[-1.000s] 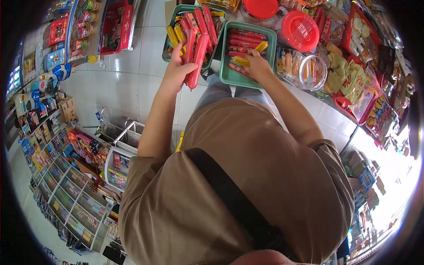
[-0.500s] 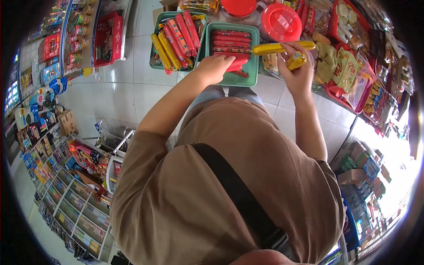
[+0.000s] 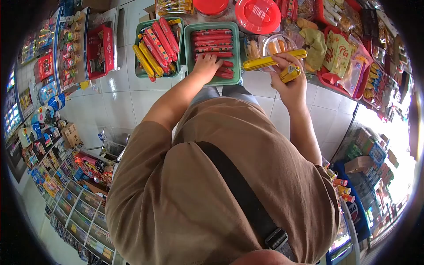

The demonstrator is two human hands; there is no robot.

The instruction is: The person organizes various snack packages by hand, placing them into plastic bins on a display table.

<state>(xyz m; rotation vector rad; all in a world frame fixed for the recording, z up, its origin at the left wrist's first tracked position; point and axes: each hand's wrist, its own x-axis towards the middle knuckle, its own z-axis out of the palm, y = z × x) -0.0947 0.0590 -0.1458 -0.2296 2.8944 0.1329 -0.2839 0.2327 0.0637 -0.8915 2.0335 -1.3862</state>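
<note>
A green plastic tray [image 3: 236, 53] holds red-wrapped sausages [image 3: 213, 43], laid crosswise in a row. My left hand [image 3: 206, 69] reaches into it, fingers curled over a red sausage in the lower half; the hand hides the sausages' left ends. To the right of the tray, my right hand [image 3: 291, 84] is raised and closed on yellow-wrapped sausages [image 3: 265, 62]. One lies crosswise and points left, another is seen nearly end-on beneath it. A second green tray [image 3: 181, 44], on the left, carries red and yellow sausages piled at a slant.
Red-lidded tubs [image 3: 258, 15] stand behind the trays. A clear round container [image 3: 276, 44] sits beyond my right hand. Red baskets of packaged snacks [image 3: 338, 57] line the right side. Shelves of goods [image 3: 70, 39] rise on the left, above a tiled floor [image 3: 115, 106].
My left hand has lowered the red sausages it gripped, which now lie flatter in the tray. My right hand still holds the yellow ones. The whole view has shifted, with the trays appearing further left.
</note>
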